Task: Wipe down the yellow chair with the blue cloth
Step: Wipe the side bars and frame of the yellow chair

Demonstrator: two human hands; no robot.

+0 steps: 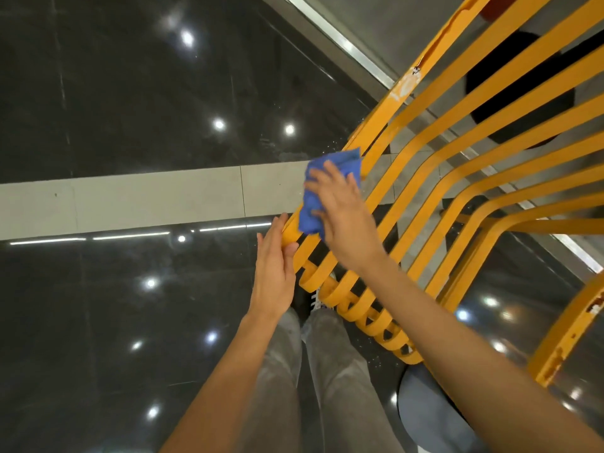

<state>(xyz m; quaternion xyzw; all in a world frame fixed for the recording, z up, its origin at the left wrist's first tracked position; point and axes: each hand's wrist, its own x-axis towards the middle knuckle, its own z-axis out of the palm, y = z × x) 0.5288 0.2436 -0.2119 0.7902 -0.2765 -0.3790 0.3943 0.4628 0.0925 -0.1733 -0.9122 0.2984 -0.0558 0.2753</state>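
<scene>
Fingers of right hand [343, 207] press blue cloth [313, 204] flat on yellow chair [425, 178]; left hand [273, 273] released.

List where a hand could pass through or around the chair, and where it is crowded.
Free: the long gaps between the chair slats right of the cloth; dark floor left of the frame. Crowded: the near-left corner, where the right hand presses the cloth and the left hand rests.

Right hand [343, 214] presses blue cloth [313, 197] flat on yellow chair [457, 178] slats; left hand [274, 273] steadies chair edge, fingers straight.
</scene>
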